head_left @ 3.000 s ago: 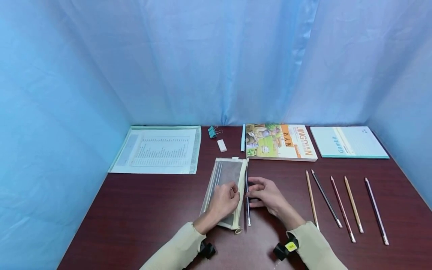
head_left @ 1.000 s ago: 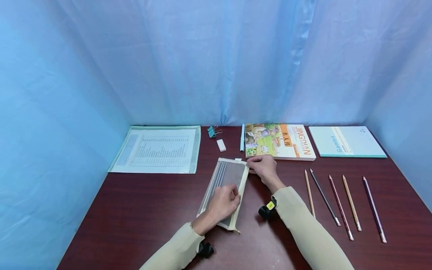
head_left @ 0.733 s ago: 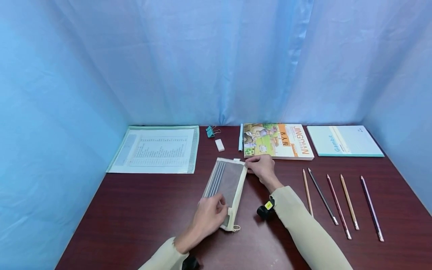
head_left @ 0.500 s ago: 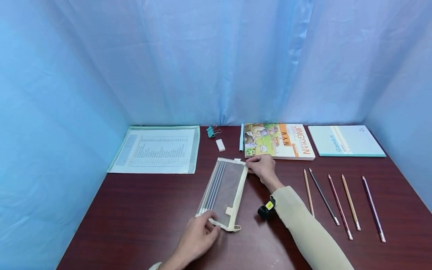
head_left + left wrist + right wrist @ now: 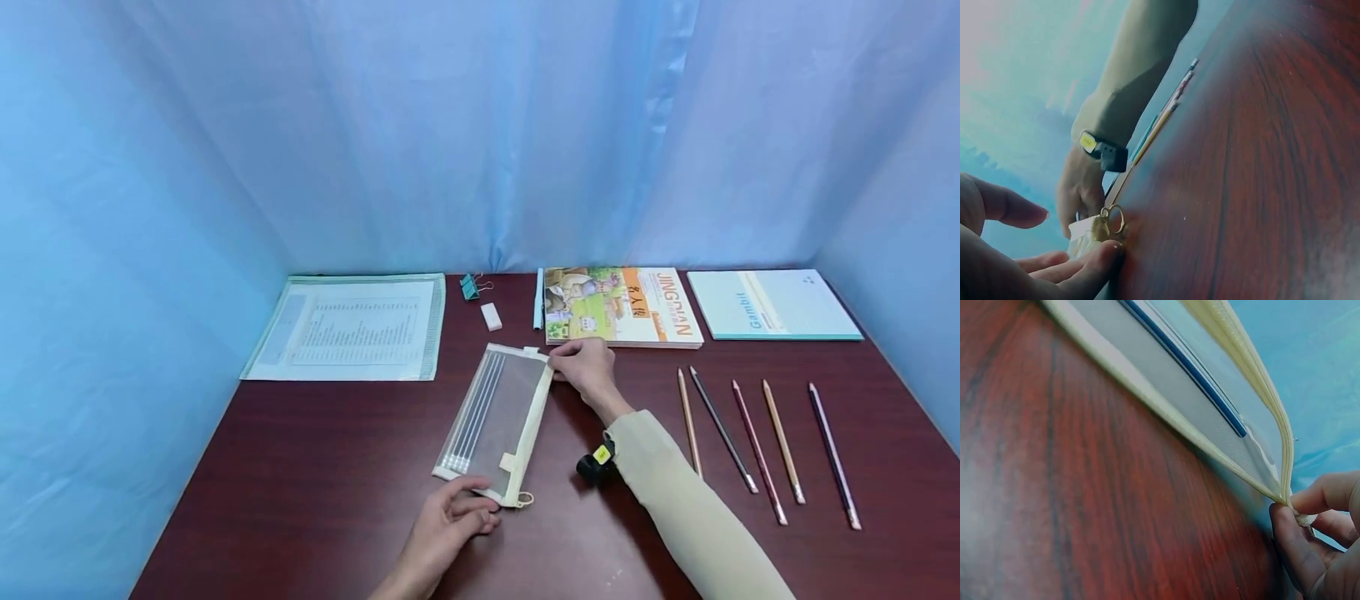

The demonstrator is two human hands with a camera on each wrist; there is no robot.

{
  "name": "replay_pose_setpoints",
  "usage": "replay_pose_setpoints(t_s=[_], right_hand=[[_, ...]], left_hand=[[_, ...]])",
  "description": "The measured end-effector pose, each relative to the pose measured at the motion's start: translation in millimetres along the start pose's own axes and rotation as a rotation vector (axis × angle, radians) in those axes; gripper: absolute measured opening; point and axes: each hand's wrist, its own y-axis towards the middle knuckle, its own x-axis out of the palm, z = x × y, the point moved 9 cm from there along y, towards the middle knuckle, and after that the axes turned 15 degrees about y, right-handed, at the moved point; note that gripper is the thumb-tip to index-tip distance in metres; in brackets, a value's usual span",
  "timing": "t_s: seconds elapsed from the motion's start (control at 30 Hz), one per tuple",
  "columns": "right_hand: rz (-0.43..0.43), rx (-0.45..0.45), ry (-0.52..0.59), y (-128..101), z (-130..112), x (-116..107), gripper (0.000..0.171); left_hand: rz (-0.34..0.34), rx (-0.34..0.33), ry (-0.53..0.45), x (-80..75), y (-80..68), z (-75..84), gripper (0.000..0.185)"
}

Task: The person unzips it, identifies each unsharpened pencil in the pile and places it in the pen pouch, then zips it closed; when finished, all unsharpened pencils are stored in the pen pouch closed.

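Note:
A see-through mesh zip pouch [image 5: 513, 408] with a cream zip edge lies slanted on the table. My right hand [image 5: 588, 375] pinches its far right corner. In the right wrist view, the pouch's zip edges [image 5: 1270, 403] part widely, with a dark blue pencil-like rod [image 5: 1197, 375] inside. Thin pale stripes run down the pouch's left side; whether they are print or contents I cannot tell. At the near end my left hand [image 5: 442, 525] has its fingers by the edge, thumb apart in the left wrist view. A ring [image 5: 1116, 219] hangs from the zip near those fingers.
Several pencils [image 5: 776, 442] lie spread at the right. Along the back are a document sleeve [image 5: 352, 329], a teal binder clip [image 5: 470, 287], a white eraser [image 5: 491, 317], a light blue pen [image 5: 537, 300], a picture-covered book [image 5: 622, 304] and a notebook [image 5: 776, 304].
The dark pencil that lay along the pouch's right side is gone from the table there. My right hand has moved to the far corner; my left has slid down to the near end.

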Motion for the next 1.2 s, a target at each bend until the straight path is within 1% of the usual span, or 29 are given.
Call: replay_pose_setpoints(t_s=[0.13, 0.27, 0.37, 0.5, 0.67, 0.73, 0.87, 1.0, 1.07, 1.2], right_hand=[[0.004, 0.0, -0.022, -3, 0, -7, 0.018], [0.009, -0.004, -0.065, -11, 1, -21, 0.016], [0.01, -0.011, -0.108, -19, 1, -33, 0.014], [0.009, -0.025, -0.158, -31, 3, -47, 0.012], [0.009, -0.061, -0.239, -45, 4, -57, 0.009], [0.01, -0.068, -0.266, -50, 5, -59, 0.007], [0.016, -0.056, -0.306, -60, 7, -64, 0.006], [0.017, -0.069, -0.352, -68, 6, -69, 0.006], [0.017, -0.094, -0.386, -71, 5, -72, 0.005], [0.026, -0.2, -0.503, -74, -3, -74, 0.004]], left_hand=[[0.071, -0.009, -0.087, -15.9, 3.7, -4.7, 0.051], [0.157, -0.025, -0.119, -33.9, 10.8, -5.1, 0.048], [0.199, -0.027, -0.102, -43.4, 18.2, -3.5, 0.045], [0.241, -0.032, -0.057, -52.1, 29.6, -1.2, 0.039], [0.296, -0.046, -0.002, -61.4, 44.5, 1.8, 0.034], [0.31, -0.049, 0.019, -64.4, 48.6, 2.4, 0.033], [0.317, -0.043, 0.048, -69.3, 56.8, 4.2, 0.032], [0.317, -0.023, 0.067, -74.4, 70.7, 8.0, 0.031], [0.309, -0.013, 0.077, -76.1, 79.0, 10.2, 0.031], [0.288, -0.009, 0.117, -77.8, 93.3, 13.5, 0.031]])
